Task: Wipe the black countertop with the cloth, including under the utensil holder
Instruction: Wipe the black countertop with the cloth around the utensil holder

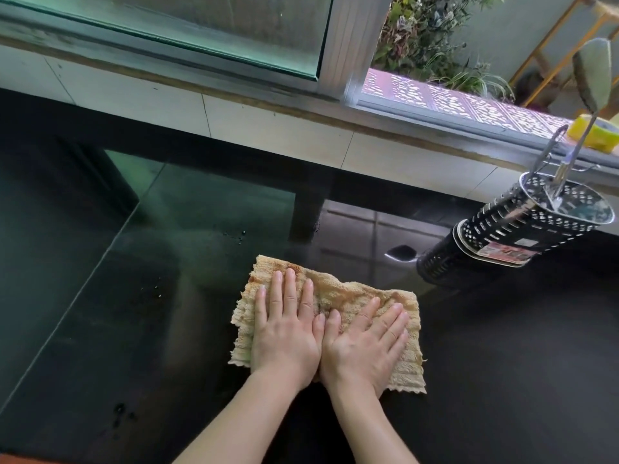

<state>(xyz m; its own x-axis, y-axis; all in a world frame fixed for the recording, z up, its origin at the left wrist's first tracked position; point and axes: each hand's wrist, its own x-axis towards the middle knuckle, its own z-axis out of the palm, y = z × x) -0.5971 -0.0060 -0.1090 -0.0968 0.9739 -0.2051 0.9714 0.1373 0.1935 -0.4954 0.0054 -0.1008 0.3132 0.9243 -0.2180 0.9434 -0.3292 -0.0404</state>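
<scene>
This is a home kitchen: a glossy black worktop runs beneath a pale tiled backsplash and a sliding window with an aluminium frame. At the far right stands a perforated metal utensil holder with cooking tools in it, and a roll of yellow tape sits on the sill behind. Through the open window, potted greenery and a patterned ledge suggest a household balcony or yard.
</scene>
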